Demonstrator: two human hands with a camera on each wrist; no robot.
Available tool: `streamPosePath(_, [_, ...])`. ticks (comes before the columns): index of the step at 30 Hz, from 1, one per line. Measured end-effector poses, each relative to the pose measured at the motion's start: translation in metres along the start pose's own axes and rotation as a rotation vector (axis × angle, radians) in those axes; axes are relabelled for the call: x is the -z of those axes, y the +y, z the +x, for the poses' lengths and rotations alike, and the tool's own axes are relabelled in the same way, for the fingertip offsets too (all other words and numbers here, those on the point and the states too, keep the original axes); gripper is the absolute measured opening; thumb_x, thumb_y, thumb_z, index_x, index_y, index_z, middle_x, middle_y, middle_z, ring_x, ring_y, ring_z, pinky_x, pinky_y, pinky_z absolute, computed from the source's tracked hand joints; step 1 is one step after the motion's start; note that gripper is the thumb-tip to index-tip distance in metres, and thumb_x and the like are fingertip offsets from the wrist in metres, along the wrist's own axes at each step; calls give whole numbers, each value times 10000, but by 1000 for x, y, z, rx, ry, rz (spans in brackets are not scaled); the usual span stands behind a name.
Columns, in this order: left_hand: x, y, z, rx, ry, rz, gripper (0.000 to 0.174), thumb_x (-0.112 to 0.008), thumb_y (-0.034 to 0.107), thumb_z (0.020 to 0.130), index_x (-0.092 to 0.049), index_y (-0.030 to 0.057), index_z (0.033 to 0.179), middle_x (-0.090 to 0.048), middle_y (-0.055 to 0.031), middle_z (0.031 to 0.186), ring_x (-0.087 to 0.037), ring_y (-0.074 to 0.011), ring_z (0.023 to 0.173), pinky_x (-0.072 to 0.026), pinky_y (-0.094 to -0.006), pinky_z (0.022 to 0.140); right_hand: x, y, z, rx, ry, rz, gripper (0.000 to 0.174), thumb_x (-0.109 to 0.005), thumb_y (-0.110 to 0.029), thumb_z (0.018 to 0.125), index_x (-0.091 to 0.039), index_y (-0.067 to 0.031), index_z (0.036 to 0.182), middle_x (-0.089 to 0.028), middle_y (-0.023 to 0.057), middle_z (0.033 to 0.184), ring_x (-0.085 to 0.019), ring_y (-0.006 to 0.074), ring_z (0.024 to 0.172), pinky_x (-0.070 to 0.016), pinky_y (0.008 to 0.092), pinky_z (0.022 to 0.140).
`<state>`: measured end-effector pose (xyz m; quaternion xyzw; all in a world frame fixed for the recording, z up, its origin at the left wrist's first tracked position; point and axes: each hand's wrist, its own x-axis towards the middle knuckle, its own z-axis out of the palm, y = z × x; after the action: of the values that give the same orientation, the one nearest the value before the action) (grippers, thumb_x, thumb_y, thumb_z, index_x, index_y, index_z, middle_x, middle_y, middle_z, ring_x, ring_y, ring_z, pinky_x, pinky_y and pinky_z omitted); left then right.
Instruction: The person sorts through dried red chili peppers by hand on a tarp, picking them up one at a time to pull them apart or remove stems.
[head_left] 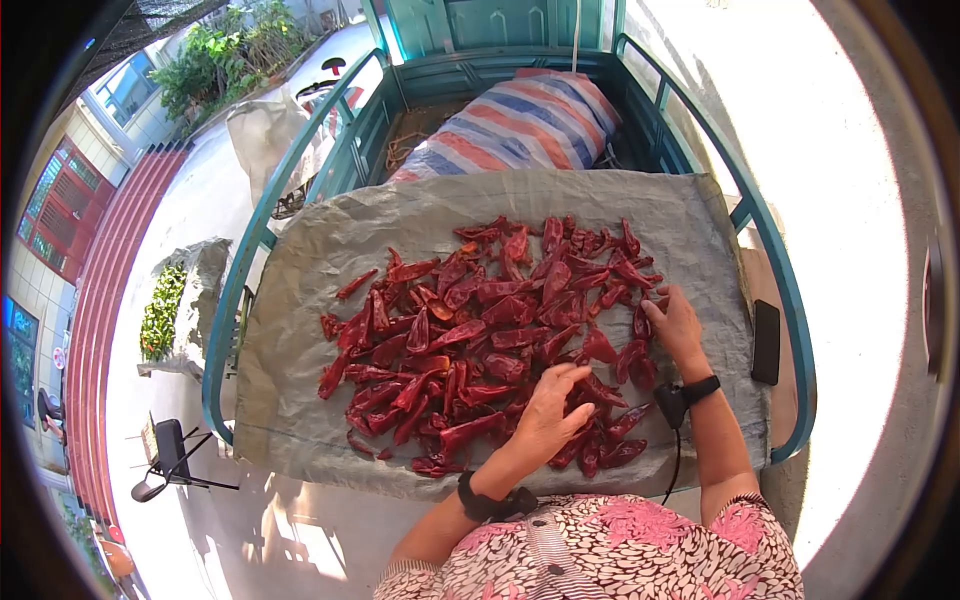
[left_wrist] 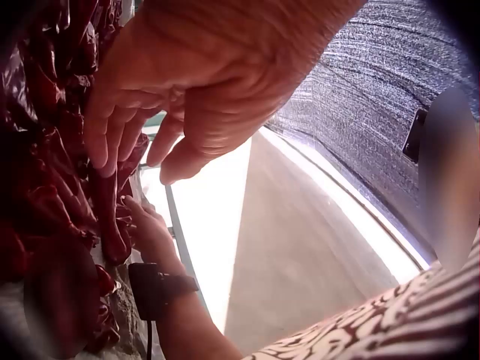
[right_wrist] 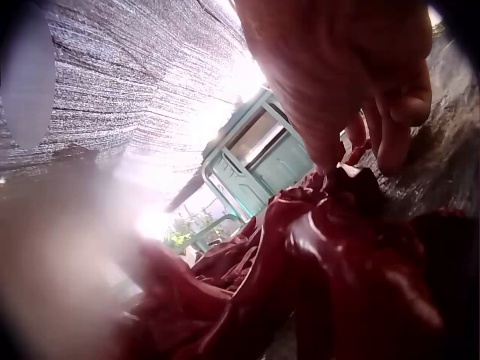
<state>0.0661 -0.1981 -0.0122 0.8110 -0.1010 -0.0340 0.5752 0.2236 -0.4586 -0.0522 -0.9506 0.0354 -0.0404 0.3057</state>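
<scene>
Dried red peppers [head_left: 505,340] lie in a loose, wrinkled layer on a grey cloth [head_left: 290,400]. My left hand [head_left: 550,412] hovers over the near right part of the peppers, fingers spread and loosely bent; in the left wrist view the left hand [left_wrist: 202,82] has nothing between thumb and fingers. At the right edge of the layer is my right hand [head_left: 678,328], its thumb and fingers apart beside some peppers. In the right wrist view the right hand [right_wrist: 352,82] points down by peppers [right_wrist: 352,255]; whether its fingertips touch one is unclear.
Teal cart rails [head_left: 745,165] flank the cloth. A striped sack [head_left: 520,120] lies in the cart bed behind it. A dark phone-like object [head_left: 766,342] sits at the cloth's right edge. A folding chair [head_left: 175,450] stands at left on the ground.
</scene>
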Motion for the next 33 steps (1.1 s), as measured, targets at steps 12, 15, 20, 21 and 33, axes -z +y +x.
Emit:
streamPosePath(12, [2,-13,-20,165,-56,-315,301,-617,70,979,-597,23,1275,-644,-58,1173,-612,-117,1006,-510,-275,891,-11,12,8,-102,-122,560,370,-717,-179,886,-603,-16,1199,-666,34,889,-605,109,708,-488,260,588])
streamPosePath(15, [6,-8,-21,173,-15,-295,323,-625,81,978,-583,26,1293,-643,-61,1176,-605,-114,1009,-508,-270,886,25,-25,-15,-84,-124,699,273,-684,-124,914,-610,-26,1159,-640,7,866,-566,59,696,-460,224,587])
streamPosePath(20, [4,17,-14,173,107,-421,443,-647,120,984,-486,25,1386,-638,-66,1149,-597,-97,969,-510,-250,849,51,-79,-72,41,-269,828,268,-681,-86,933,-574,-32,1172,-604,-15,893,-566,36,729,-475,203,627])
streamPosePath(21, [4,22,-13,196,126,-480,468,-651,127,984,-466,27,1402,-638,-64,1141,-596,-94,956,-510,-247,841,51,-88,-82,37,-329,820,284,-690,-92,933,-567,-31,1182,-598,-14,904,-568,38,736,-488,205,638])
streamPosePath(33, [5,-3,-22,159,90,-477,472,-685,108,944,-514,62,1381,-699,-69,1055,-638,-98,893,-527,-273,800,34,-99,-119,-18,-584,990,265,-665,-97,968,-574,-41,1210,-638,-4,985,-610,64,816,-522,218,717])
